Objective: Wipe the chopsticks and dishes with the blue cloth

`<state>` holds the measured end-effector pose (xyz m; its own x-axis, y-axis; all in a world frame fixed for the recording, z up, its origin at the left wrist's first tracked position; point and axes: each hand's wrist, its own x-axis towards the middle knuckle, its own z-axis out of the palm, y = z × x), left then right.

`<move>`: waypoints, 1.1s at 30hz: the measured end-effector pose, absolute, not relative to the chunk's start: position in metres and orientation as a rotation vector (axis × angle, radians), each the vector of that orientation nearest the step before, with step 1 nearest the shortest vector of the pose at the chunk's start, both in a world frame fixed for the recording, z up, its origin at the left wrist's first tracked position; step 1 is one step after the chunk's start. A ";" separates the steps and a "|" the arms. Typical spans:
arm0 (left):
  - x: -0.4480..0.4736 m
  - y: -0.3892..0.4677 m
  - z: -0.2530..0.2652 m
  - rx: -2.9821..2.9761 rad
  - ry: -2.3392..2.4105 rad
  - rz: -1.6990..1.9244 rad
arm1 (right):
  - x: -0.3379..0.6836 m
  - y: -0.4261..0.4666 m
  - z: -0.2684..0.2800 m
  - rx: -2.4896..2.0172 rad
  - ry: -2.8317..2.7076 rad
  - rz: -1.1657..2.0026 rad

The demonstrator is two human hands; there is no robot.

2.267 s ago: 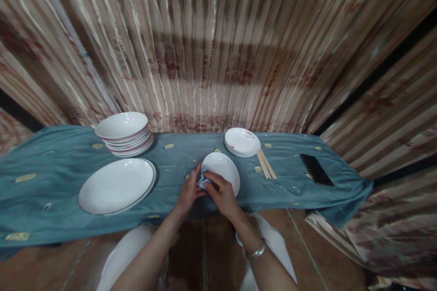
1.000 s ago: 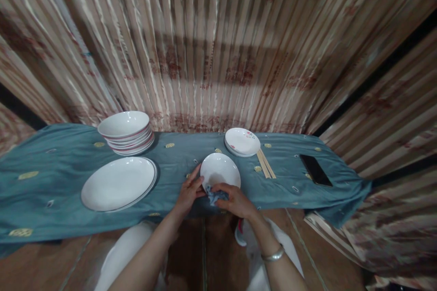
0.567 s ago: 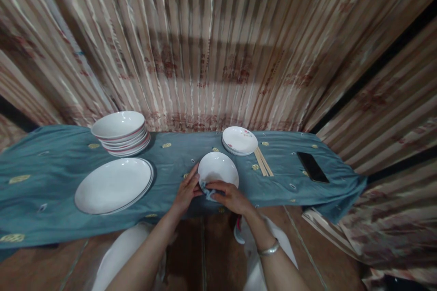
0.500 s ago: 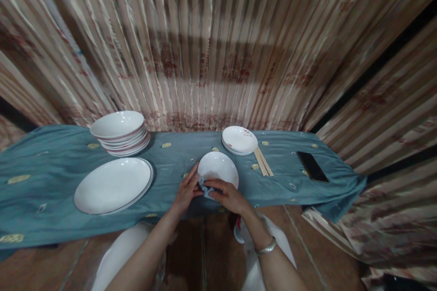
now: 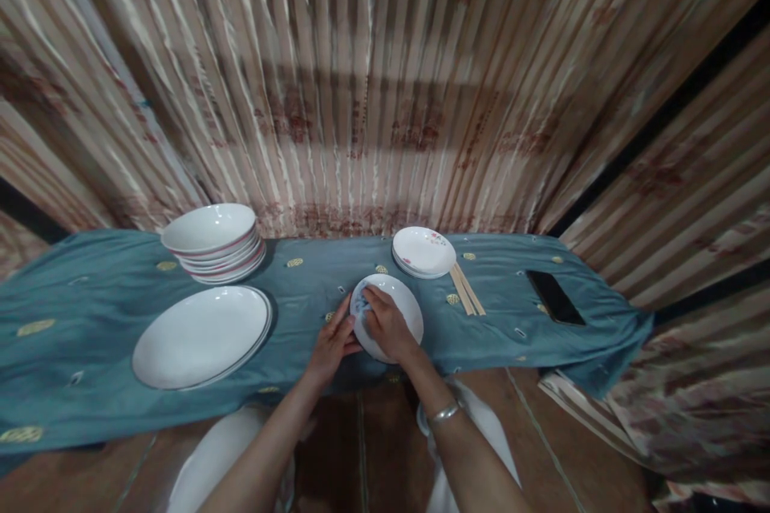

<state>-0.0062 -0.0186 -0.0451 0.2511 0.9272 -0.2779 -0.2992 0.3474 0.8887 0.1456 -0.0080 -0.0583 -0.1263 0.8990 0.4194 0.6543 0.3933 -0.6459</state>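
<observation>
A small white plate (image 5: 407, 303) is near the front edge of the cloth-covered table. My left hand (image 5: 330, 343) grips its left rim, with fingers along the side and partly beneath. My right hand (image 5: 390, 327) presses a crumpled blue-and-white cloth (image 5: 361, 300) against the plate's upper left inside. The fingers are bent over the cloth and hide part of it. Just beyond, to the right, stands a short stack of small white plates (image 5: 422, 248) with a floral print.
Chopsticks (image 5: 467, 288) lie right of the small stack, with a black phone (image 5: 554, 296) farther right. On the left are stacked bowls (image 5: 210, 231) with red rims and large oval plates (image 5: 201, 337). A blue-green tablecloth (image 5: 318, 288) covers the table; a pleated curtain (image 5: 361, 96) hangs behind.
My right hand has moved the cloth from the plate's near left edge up to its far left part. My left hand stays at the rim. The view has shifted slightly.
</observation>
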 end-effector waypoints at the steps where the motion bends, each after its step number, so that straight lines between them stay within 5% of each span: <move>1: -0.006 -0.019 -0.045 0.817 0.949 0.977 | 0.147 -0.005 -0.061 -1.360 -1.860 0.347; 13: -0.005 -0.020 -0.041 0.821 0.956 0.974 | 0.133 -0.021 -0.056 -1.301 -1.864 0.404; 33: -0.004 -0.022 -0.042 0.867 0.997 0.991 | 0.176 0.005 -0.075 -1.609 -1.837 -0.036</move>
<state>-0.0036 -0.0215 -0.0424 0.2174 0.9405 -0.2611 -0.2555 0.3130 0.9147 0.1757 0.0047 -0.0749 0.0012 0.8652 0.5013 0.8842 0.2333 -0.4046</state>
